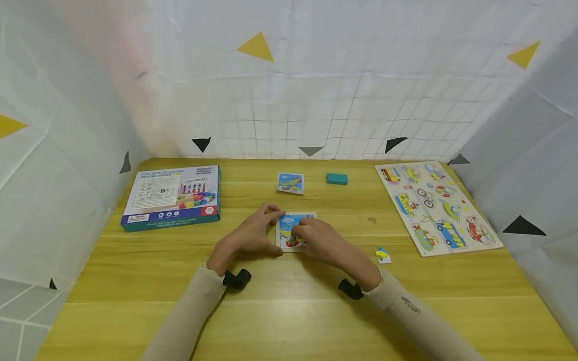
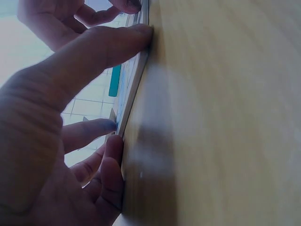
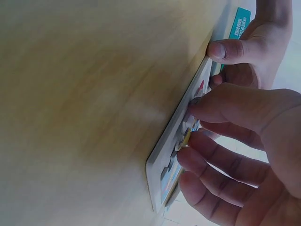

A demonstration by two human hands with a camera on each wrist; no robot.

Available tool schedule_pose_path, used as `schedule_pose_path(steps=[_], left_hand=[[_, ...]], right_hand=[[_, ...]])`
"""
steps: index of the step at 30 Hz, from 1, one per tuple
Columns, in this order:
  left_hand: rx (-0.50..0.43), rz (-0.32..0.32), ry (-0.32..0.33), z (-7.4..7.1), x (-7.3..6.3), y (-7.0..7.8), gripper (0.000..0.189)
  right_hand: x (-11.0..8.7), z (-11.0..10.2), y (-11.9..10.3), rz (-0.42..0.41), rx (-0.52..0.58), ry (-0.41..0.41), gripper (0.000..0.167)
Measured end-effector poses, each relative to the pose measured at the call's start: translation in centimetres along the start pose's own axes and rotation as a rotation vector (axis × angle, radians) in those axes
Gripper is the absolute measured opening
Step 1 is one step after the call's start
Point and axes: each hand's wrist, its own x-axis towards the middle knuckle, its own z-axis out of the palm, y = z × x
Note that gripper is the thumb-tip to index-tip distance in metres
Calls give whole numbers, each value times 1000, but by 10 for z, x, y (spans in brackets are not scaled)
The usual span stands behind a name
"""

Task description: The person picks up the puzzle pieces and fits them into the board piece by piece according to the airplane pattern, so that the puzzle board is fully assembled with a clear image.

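A small jigsaw puzzle board (image 1: 278, 235) with a pale rim lies flat on the table, its picture blue, yellow and red. My left hand (image 1: 257, 230) holds it at the left, thumb on the near edge and fingers by the far left corner. My right hand (image 1: 322, 240) reaches over the board's right part. Between its thumb (image 3: 221, 108) and fingers it pinches a puzzle piece (image 3: 186, 136), mostly hidden, low against the board. In the right wrist view, a gap shows in the picture. A loose yellow, blue and white puzzle piece (image 1: 383, 255) lies right of my right hand.
Behind the board stand a picture card (image 1: 290, 183) with an airplane and a teal block (image 1: 336, 179). A bead-toy box (image 1: 171, 195) lies at the left. A large vehicle-picture board (image 1: 438, 208) lies at the right. White sheeting (image 1: 280, 100) surrounds the wooden table (image 1: 289, 311).
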Motion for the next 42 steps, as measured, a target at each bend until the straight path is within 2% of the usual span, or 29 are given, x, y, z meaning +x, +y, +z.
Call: schedule_pose_path(steps=[7, 14, 27, 35, 42], left_hand=[[3, 6, 6, -1, -1, 1, 100], [5, 3, 8, -1, 0, 2, 101], [4, -18, 9, 1, 1, -1, 100], [10, 10, -7, 2, 6, 3, 100], [6, -18, 8, 2, 4, 2, 101]], right_hand=[[2, -3, -4, -2, 18, -16, 12], [2, -3, -5, 3, 17, -28, 16], [1, -2, -4, -43, 59, 1, 18], [-7, 0, -1, -12, 28, 7, 14], [-11, 2, -1, 5, 58, 36, 17]])
